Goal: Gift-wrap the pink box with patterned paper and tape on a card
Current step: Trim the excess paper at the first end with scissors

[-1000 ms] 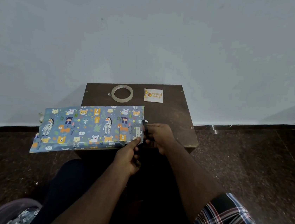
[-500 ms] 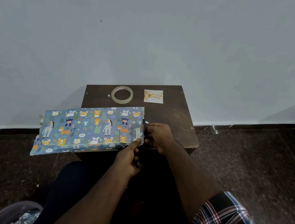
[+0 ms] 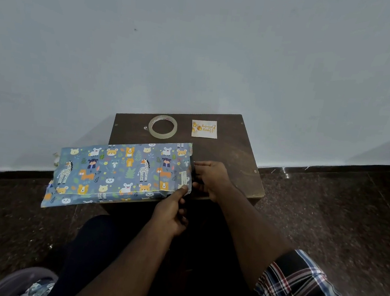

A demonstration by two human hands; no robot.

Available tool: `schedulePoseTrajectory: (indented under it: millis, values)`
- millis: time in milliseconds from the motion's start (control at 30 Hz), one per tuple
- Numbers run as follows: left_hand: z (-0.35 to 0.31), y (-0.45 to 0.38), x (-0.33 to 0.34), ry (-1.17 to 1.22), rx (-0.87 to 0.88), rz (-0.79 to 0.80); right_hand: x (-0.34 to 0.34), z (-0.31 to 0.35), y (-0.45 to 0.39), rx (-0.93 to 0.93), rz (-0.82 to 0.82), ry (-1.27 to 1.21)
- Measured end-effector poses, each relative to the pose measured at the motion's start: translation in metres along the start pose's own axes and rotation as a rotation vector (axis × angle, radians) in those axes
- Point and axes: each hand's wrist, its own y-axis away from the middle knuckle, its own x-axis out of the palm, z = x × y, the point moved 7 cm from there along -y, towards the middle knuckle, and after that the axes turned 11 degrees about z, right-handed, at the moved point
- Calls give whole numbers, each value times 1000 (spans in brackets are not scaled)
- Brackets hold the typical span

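Fingers of left hand pinching near right corner of paper wrapped round box, thumb tip on top, other fingers curled under. Parcel lying flat across left part of tabletop, left end overhanging past its edge above floor. Pink of box hidden under animal-print paper. Right hand just beside parcel's right end, fingers curled against end flap, thumb reaching toward upper corner; cannot tell whether gripping flap or only pressing it. Tape lying flat at back of tabletop, behind parcel, apart from it. Card flat to right of tape, near wall. Plaid sleeve at lower right.
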Motion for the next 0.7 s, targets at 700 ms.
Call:
schedulePoseTrajectory:
  millis: [700]
  values:
    - [0, -2, -1, 2, -6, 3, -3, 2, -12, 29, -31, 27]
